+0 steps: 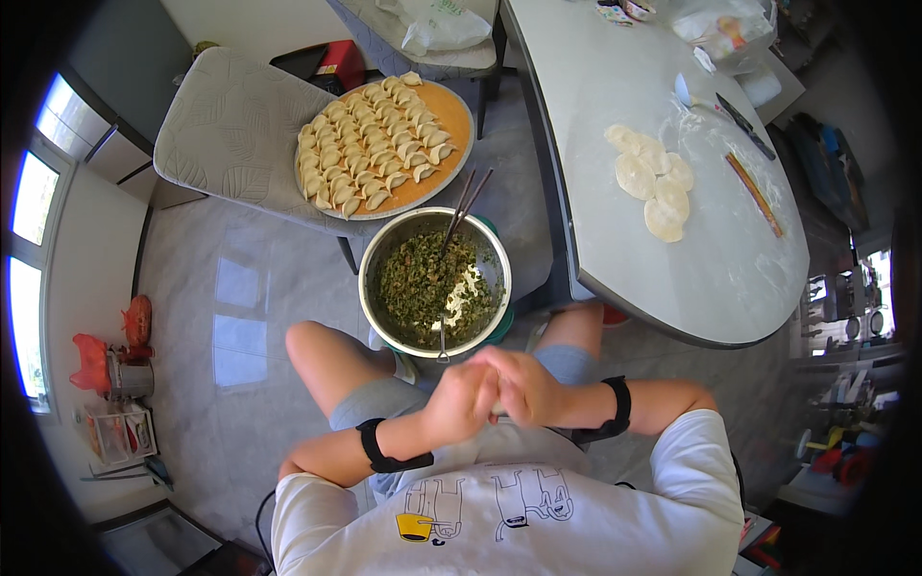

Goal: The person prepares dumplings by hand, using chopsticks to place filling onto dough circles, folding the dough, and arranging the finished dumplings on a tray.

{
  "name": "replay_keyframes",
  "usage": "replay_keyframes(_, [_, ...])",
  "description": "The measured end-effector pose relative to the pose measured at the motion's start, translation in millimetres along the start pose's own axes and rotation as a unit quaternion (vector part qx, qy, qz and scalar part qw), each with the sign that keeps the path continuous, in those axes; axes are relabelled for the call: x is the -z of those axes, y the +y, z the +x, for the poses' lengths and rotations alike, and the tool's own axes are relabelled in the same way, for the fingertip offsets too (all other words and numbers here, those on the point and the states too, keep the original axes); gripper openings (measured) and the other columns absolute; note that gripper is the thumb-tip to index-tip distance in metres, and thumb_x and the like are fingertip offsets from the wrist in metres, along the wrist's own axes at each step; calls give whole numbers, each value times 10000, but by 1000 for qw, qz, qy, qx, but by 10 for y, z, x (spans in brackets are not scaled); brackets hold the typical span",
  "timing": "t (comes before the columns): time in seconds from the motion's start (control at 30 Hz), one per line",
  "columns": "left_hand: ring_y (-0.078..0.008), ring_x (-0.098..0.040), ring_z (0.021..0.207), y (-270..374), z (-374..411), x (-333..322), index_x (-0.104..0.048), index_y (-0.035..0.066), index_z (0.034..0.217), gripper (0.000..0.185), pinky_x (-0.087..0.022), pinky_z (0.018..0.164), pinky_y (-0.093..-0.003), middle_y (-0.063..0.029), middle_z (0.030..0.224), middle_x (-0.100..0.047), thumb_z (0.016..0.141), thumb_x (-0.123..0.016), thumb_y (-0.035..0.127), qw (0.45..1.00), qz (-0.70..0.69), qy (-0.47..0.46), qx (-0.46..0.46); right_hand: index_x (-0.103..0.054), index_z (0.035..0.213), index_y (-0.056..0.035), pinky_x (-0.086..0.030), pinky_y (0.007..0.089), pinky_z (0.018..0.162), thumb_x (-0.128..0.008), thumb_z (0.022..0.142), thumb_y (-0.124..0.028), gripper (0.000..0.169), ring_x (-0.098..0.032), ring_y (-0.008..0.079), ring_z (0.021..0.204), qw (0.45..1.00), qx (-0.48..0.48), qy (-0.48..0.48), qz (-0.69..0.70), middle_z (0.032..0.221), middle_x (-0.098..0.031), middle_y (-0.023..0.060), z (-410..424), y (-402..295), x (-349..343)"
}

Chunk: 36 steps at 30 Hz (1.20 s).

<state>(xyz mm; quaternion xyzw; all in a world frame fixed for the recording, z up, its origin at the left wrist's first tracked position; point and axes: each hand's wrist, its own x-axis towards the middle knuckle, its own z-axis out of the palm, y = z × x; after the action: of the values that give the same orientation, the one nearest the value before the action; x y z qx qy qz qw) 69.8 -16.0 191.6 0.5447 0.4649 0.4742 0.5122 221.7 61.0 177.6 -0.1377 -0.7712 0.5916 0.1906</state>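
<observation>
My left hand (461, 403) and my right hand (529, 389) are pressed together in front of my shirt, fingers folded around a pale piece of dough (498, 407) that is mostly hidden. Just beyond them stands a steel bowl (365, 302) of chopped green filling (418, 277), with chopsticks (467, 209) and a metal spoon (442, 345) leaning in it. Rows of folded dumplings (367, 144) lie on a round wooden board (454, 119) behind the bowl. Several flat dough wrappers (666, 205) overlap on the table at the right.
The board rests on a grey padded chair (223, 122). The floured table (598, 65) holds a rolling pin (753, 194), a knife (745, 126), a white-handled scraper or spoon (684, 92) and plastic bags (727, 32). Its curved edge is near my right knee.
</observation>
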Motion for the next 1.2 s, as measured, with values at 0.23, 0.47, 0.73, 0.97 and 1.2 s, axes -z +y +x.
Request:
replay_keyframes(0.23, [-101,-531,608,-30,168,208,-546,-30,1062,410,-375,480,-216,-76,801,-604,1016,-359,332,934,-316,-12,165,-339,1374,-15,-493,366,853,-573,917,-352,615,-611,231,1018,998,-60,21,-15,1086,-613,141,243,-144,249])
replay_keyframes(0.47, [-37,-438,633,-22,95,251,-538,-37,1200,321,-342,533,-192,30,769,-525,945,-561,157,964,-224,30,138,-653,1034,-9,-469,366,722,-753,738,-105,326,-565,270,849,910,147,204,-330,953,-578,99,128,-115,281])
replay_keyframes(0.73, [2,-447,767,70,65,222,-483,-37,1314,429,-366,657,-163,48,954,-573,924,-589,105,989,-96,35,108,-615,869,35,-440,336,553,-727,731,11,179,-541,252,659,912,197,198,-299,798,-562,105,174,-139,249])
replay_keyframes(0.97, [2,-452,794,56,39,207,-468,-31,1336,442,-370,680,-158,52,980,-567,926,-586,87,985,-126,45,109,-599,855,52,-429,326,518,-697,721,70,168,-534,251,611,906,209,214,-298,765,-566,119,190,-137,163])
replay_keyframes(1.2, [-42,-503,794,77,22,231,-512,-62,1264,391,-432,691,-196,-24,1001,-596,909,-604,72,993,-41,69,83,-626,962,48,-446,345,577,-707,749,-7,234,-540,259,675,905,185,188,-333,829,-557,114,160,-181,185])
